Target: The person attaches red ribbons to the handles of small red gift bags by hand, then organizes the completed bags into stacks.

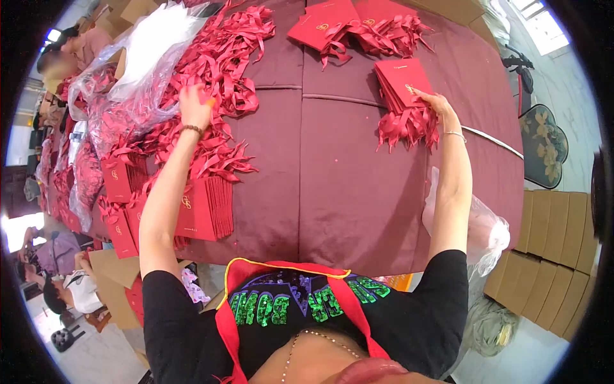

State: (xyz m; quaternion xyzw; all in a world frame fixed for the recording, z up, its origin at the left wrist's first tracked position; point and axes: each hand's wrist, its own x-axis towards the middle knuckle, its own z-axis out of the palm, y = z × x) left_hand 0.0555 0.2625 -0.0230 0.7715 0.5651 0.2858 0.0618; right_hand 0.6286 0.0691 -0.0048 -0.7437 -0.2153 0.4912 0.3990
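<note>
My left hand (196, 107) reaches into a heap of loose red ribbons (220, 70) on the left of the table. Its fingers look apart, with an orange patch at one fingertip; no object shows in them. My right hand (435, 105) grips the right edge of a small stack of red gift bags (406, 78) with gold print. Ribbon handles (409, 126) bunch at the near end of that stack. Below my left forearm, more red gift bags (208, 208) stand packed in rows.
More gift bags (329, 25) lie at the table's far edge. Clear plastic (144, 64) covers part of the ribbon heap. A plastic bag (492, 233) hangs at the right edge, near cardboard boxes (543, 275). Other people (70, 57) sit along the left side.
</note>
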